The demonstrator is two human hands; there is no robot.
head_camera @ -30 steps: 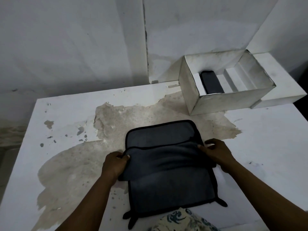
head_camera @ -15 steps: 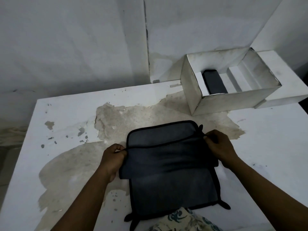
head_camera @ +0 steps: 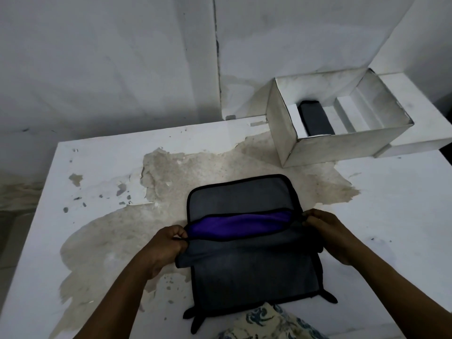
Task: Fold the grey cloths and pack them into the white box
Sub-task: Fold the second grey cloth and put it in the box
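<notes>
Grey cloth (head_camera: 254, 267) is flat on the table (head_camera: 391, 216), folded partway. It looks light, soft and floppy with no stiffness, so it'll sag between your hands unless you keep it taut. The nap probably grips itself and layers shouldn't slide much. The black hem is the firmest bit, so take it there, at both ends of the fold line. That's where you are now: left hand (head_camera: 166, 248) pinches the hem between thumb and curled fingers at the fold's left end, and right hand (head_camera: 327, 233) has fingers curled on the right end, also pinching. Between your fingertips the flap gapes and a purple strip (head_camera: 234, 225) of underside shows. Beyond your fingers is flat grey panel, and the rest of the cloth lies on your side of them. White box (head_camera: 342, 148) sits well beyond your right fingers, w/ one folded cloth (head_camera: 315, 118) in a left compartment. Vs 0.5 s ago: no purple showed then and the flap lay closed. Now its edge is opened up. Both hands are about the same spots on the hem, and box contents are unchanged.
</notes>
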